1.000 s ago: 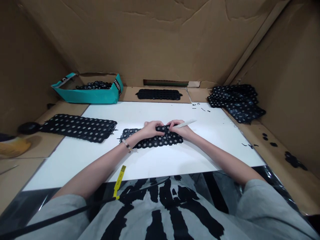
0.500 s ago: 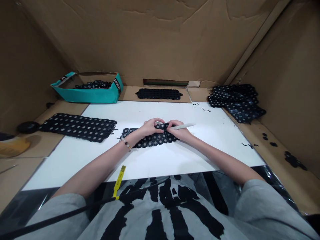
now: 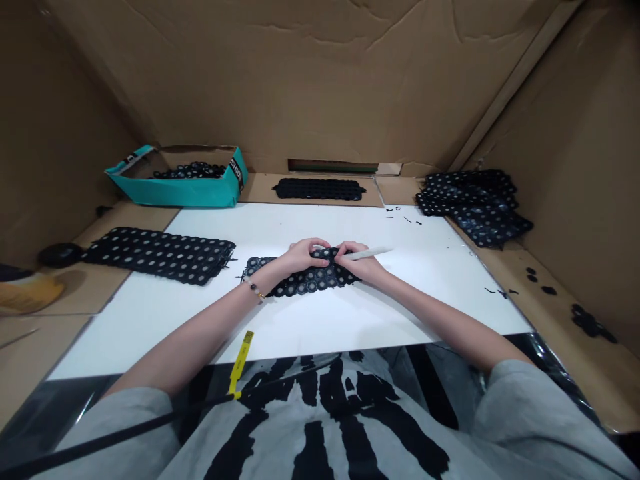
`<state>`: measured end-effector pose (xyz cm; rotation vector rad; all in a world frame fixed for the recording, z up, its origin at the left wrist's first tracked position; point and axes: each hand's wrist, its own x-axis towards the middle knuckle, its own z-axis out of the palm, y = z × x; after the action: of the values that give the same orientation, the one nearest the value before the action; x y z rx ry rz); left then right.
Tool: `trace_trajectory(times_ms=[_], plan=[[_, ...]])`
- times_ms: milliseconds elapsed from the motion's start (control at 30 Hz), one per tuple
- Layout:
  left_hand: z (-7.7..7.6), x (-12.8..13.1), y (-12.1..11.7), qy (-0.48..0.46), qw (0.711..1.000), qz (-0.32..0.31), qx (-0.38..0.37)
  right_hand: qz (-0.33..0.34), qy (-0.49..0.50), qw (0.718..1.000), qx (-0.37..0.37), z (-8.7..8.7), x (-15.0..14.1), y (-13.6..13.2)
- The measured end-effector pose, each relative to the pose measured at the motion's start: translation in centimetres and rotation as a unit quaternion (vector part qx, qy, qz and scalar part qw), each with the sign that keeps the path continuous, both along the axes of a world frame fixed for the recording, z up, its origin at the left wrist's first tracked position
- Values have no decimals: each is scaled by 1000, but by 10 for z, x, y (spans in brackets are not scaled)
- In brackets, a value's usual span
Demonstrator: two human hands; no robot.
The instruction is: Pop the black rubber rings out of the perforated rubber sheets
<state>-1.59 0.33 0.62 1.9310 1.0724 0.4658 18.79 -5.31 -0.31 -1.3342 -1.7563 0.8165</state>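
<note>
A person's bare hands meet over a black sheet of joined, pale-centred discs [image 3: 311, 283], which lies on a white board [image 3: 345, 323] in front of the body, its far edge near the right hand slightly raised. The left hand [image 3: 301, 257] is partly curled, thumb and fingers pinching the sheet near that edge. The right hand [image 3: 364, 263] is nearly closed around a slim white pen-like tool [image 3: 371, 253], fingertips at the sheet. The sheet looks light, thin and bendy, probably rubbery and not very slippery; it would likely sag if lifted by one corner. Opposite long edges seem the best hold, sparing the thin strands [image 3: 239, 277] at its left end, which could tear.
</note>
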Motion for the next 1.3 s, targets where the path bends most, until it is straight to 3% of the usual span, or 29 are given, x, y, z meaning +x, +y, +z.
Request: trace_trajectory(times_ms=[133,367,567,733,900,1300], plan=[[0,-1,1,-21,1000,-7,-22,-24,-60,997,52,-2,-5,1],[2,-3,2,-28,999,-23,-38,-2,-34,999,25,0,-2,3],[2,-3,3,20,999,-34,11,-8,-37,999,9,2,-1,1],[9,-1,-3,82,993,-19,86,5,-12,998,-59,12,13,2],[13,4,-8,139,984,-3,108,-17,64,995,-70,20,20,5],[8,7,-4,153,985,-12,81,-19,55,997,-48,-1,5,7]])
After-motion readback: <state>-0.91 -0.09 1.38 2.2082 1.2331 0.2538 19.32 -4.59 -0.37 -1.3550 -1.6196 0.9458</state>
